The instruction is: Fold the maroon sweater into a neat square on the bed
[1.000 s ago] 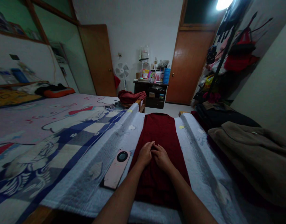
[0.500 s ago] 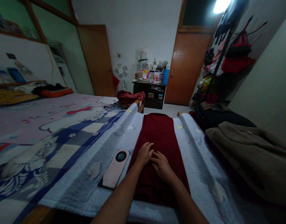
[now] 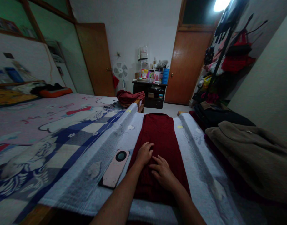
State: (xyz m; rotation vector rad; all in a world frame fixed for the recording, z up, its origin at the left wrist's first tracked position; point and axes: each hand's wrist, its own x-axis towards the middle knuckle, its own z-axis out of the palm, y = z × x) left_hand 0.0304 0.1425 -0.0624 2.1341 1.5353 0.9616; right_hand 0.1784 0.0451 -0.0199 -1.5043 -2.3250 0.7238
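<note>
A dark red garment, folded into a long flat strip, lies on the pale blue patterned cover. My left hand rests on the garment's left half, fingers extended. On its middle, a little nearer to me, lies my right hand with the fingers spread. Neither hand grips anything. To the left of my left forearm a pink phone lies back side up, its round black camera ring at the far end.
Folded brown clothing and a dark garment are piled at the right. A bed with a pink sheet extends to the left, with a rumpled reddish cloth at its corner. A black cabinet stands behind.
My right hand has slid slightly toward me and its fingers have spread more, widening the gap between the hands. My left hand stays nearly in place.
</note>
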